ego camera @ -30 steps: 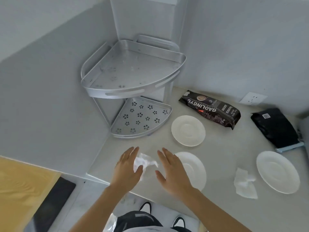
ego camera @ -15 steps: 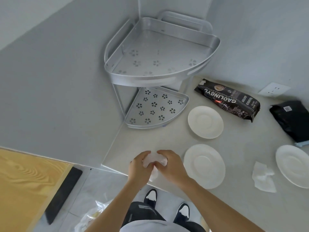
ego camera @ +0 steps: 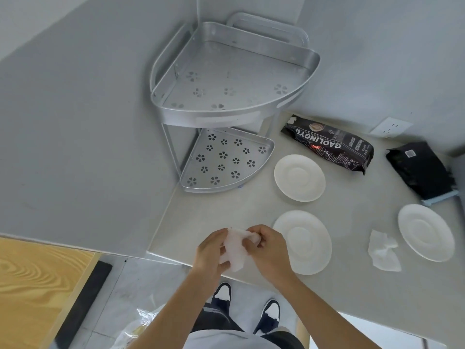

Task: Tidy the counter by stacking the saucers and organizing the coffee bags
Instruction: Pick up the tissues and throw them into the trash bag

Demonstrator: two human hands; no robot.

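Observation:
Three white saucers lie apart on the pale counter: one near the rack, one at the front edge beside my hands, one at the right. A dark printed coffee bag lies flat behind the saucers. A second black bag with a blue clip lies at the far right. My left hand and my right hand both grip a crumpled white tissue over the counter's front left corner.
A two-tier silver corner rack stands in the wall corner, both shelves bare. Another crumpled tissue lies between the front and right saucers. A wall socket sits behind the bags. Below are my shoes and a plastic bag on the floor.
Both hands closed around the tissue and lifted it off the counter. The view has shifted so the rack sits further right.

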